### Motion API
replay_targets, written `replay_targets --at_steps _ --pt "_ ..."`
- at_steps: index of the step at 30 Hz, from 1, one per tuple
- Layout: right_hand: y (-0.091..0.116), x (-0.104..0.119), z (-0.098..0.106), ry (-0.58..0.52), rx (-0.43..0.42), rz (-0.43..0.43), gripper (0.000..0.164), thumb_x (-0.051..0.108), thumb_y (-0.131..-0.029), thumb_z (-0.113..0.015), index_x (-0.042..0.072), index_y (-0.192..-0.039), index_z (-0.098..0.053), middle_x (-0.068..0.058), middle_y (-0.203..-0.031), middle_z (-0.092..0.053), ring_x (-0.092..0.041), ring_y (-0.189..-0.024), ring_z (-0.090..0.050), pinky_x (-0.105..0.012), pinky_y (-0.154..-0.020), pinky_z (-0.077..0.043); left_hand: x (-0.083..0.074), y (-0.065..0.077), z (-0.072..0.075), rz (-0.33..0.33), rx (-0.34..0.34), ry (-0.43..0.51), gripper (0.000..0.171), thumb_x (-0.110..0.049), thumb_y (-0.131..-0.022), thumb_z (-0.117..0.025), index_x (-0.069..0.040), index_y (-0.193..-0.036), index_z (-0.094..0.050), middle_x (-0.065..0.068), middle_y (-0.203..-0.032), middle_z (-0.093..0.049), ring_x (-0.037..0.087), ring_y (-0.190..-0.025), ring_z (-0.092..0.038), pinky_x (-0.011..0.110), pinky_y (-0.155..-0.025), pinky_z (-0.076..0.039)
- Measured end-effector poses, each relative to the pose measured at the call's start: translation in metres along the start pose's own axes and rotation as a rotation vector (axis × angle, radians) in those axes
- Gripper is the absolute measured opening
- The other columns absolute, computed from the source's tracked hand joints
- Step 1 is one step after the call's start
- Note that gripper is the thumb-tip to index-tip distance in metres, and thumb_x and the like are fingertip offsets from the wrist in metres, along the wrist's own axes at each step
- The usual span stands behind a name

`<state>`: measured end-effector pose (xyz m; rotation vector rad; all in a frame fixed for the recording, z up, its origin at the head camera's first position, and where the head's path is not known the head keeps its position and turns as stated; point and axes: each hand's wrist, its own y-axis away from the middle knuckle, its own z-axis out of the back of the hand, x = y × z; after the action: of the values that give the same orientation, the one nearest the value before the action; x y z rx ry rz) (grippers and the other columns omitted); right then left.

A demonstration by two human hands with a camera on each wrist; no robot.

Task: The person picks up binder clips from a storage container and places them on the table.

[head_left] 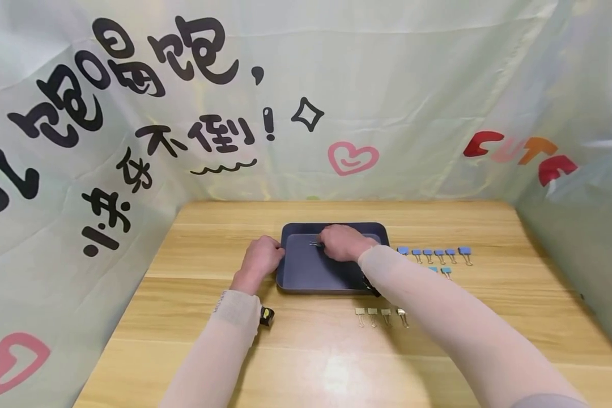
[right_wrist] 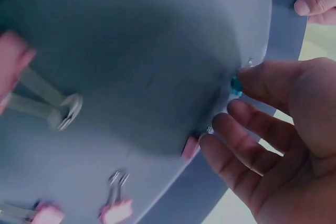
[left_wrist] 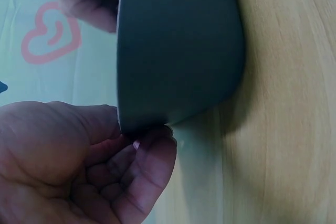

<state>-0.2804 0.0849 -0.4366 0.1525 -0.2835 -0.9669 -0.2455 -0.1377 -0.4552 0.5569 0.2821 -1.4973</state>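
Note:
A dark grey rectangular tray sits on the wooden table. At its left side, my left hand pinches the rim between thumb and fingers, which shows closely in the left wrist view. Over the inside of the tray reaches my right hand. In the right wrist view a teal binder clip is at the tip of its thumb, pinched against a finger. Pink binder clips lie on the tray floor; one small pink clip is close by the fingertips. From the head view, my right hand and forearm hide these pink clips.
Right of the tray, several blue binder clips stand in a row, with teal clips nearer me, partly hidden by my right sleeve. In front of the tray is a row of yellowish clips. Printed curtains enclose the table.

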Motion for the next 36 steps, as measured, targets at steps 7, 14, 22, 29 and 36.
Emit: replay_targets --at_steps 7,14,22,29,36 --pt "0.007 -0.012 -0.006 -0.020 -0.042 -0.032 0.023 0.017 -0.102 -0.069 0.009 -0.124 -0.072 -0.010 -0.118 -0.074 -0.028 -0.106 -0.071 -0.046 -0.094 -0.057 0.000 0.001 0.002 0.008 -0.001 0.003 0.033 -0.020 -0.105 -0.061 -0.008 -0.079 -0.077 0.001 -0.065 -0.062 0.020 -0.066 -0.059 0.030 -0.059 -0.044" --pt "0.009 -0.012 -0.005 -0.032 0.005 -0.082 0.019 0.030 -0.105 -0.067 0.013 -0.100 -0.076 -0.002 -0.084 -0.071 -0.020 -0.072 -0.066 -0.040 -0.074 -0.056 -0.001 0.000 0.000 0.012 0.007 0.010 0.032 -0.021 -0.105 -0.061 -0.009 -0.081 -0.077 0.002 -0.067 -0.064 0.019 -0.067 -0.060 0.030 -0.059 -0.044" --pt "0.016 -0.010 0.001 -0.033 0.002 -0.114 0.016 0.028 -0.100 -0.073 0.014 -0.095 -0.069 -0.001 -0.083 -0.065 -0.020 -0.074 -0.061 -0.041 -0.073 -0.052 -0.004 0.001 0.002 0.000 0.005 -0.001 0.033 -0.021 -0.105 -0.061 -0.007 -0.079 -0.076 0.002 -0.065 -0.061 0.021 -0.068 -0.059 0.030 -0.061 -0.043" --pt "0.019 -0.007 -0.006 -0.073 -0.015 -0.228 0.025 0.031 -0.101 -0.071 0.013 -0.084 -0.067 -0.004 -0.079 -0.067 -0.022 -0.071 -0.064 -0.042 -0.069 -0.054 -0.004 0.001 0.002 0.011 0.015 0.020 0.032 -0.021 -0.105 -0.061 -0.008 -0.081 -0.077 0.002 -0.066 -0.062 0.019 -0.066 -0.059 0.029 -0.059 -0.043" --pt "0.041 -0.015 0.003 -0.228 -0.093 -0.299 0.040 0.034 -0.101 -0.066 0.017 -0.066 -0.054 0.004 -0.058 -0.046 -0.016 -0.052 -0.045 -0.034 -0.056 -0.041 0.000 0.003 0.001 0.025 0.007 0.019 0.030 -0.020 -0.104 -0.062 -0.009 -0.082 -0.077 0.001 -0.066 -0.062 0.019 -0.065 -0.058 0.030 -0.059 -0.043"
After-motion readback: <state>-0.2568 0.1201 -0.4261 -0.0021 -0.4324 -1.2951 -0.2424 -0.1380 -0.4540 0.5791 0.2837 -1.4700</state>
